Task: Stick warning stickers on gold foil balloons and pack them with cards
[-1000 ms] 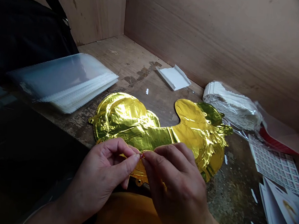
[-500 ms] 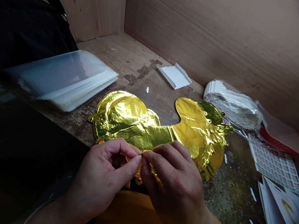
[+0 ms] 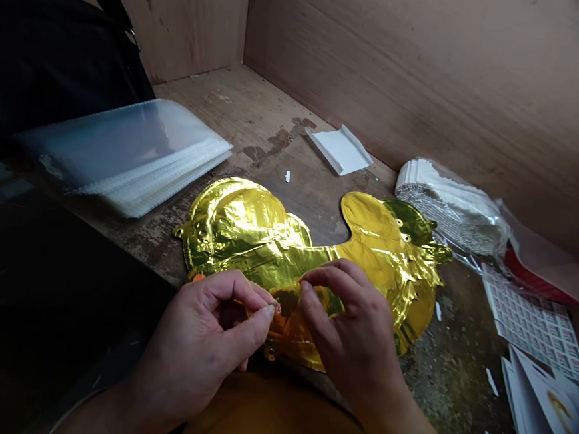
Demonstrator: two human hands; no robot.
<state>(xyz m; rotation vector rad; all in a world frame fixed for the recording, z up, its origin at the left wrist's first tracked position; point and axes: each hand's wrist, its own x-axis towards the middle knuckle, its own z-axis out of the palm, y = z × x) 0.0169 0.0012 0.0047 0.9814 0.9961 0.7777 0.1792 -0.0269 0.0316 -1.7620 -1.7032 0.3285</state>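
A flat gold foil balloon [image 3: 268, 232] lies on the worn wooden table [image 3: 256, 127], stacked over others of the same shape. My left hand [image 3: 210, 338] pinches something tiny between thumb and forefinger at the balloon's near edge; I cannot make out what it is. My right hand [image 3: 351, 329] rests just right of it, fingers curled with the fingertips on the gold foil.
A stack of clear plastic bags [image 3: 129, 151] lies at the left. A white folded card [image 3: 339, 149] sits near the back wall. A wrapped bundle of white straws [image 3: 445, 202], a sticker sheet [image 3: 532, 323] and printed cards [image 3: 549, 411] lie at the right. A dark bag [image 3: 46, 51] stands at the far left.
My right hand has drawn away from the left fingertips, moving right and up onto the foil. The left hand keeps its pinch in place.
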